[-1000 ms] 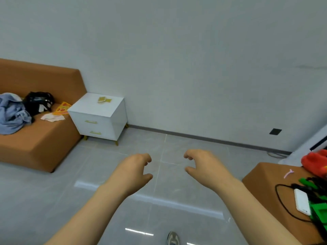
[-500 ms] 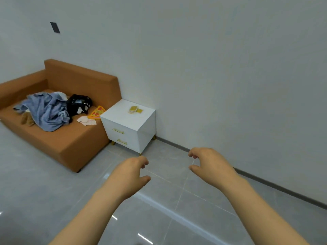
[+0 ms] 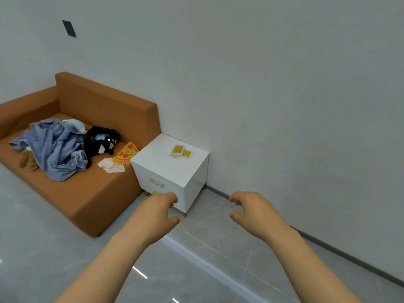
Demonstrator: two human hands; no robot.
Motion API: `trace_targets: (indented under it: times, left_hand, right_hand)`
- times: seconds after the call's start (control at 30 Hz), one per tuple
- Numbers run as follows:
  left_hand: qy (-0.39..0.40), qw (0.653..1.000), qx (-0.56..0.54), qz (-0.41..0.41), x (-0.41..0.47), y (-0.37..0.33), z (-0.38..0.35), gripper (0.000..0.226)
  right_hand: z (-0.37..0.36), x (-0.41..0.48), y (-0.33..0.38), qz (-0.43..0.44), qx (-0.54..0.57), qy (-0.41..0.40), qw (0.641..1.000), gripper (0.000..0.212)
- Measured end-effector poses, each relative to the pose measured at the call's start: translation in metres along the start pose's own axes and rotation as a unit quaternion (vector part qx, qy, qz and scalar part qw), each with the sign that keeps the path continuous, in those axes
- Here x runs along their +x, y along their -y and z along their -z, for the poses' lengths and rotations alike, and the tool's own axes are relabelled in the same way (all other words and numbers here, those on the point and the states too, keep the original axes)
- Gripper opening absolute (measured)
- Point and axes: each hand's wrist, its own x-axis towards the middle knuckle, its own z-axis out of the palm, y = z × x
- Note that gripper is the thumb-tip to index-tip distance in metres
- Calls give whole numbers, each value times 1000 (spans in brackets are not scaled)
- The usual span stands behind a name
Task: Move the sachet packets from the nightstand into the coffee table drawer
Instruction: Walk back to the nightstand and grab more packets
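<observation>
Sachet packets (image 3: pixel 180 151) on nightstand (image 3: pixel 166 169) (hands empty)

left hand (image 3: pixel 156 215) | loosely curled, holding nothing; right hand (image 3: pixel 254 212) | same, outstretched

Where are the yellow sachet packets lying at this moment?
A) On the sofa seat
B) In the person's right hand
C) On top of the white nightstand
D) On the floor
C: the sachet packets lie on the top of the nightstand, and both the left hand and the right hand are empty.
</observation>
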Motion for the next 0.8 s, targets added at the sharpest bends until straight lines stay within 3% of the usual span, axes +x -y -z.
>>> trace_targets:
  times: [0.8]
  left_hand:
    - [43,991,-35,122,355,101,50,36]
  right_hand:
    - [48,406,-10,10,12,104,994,43]
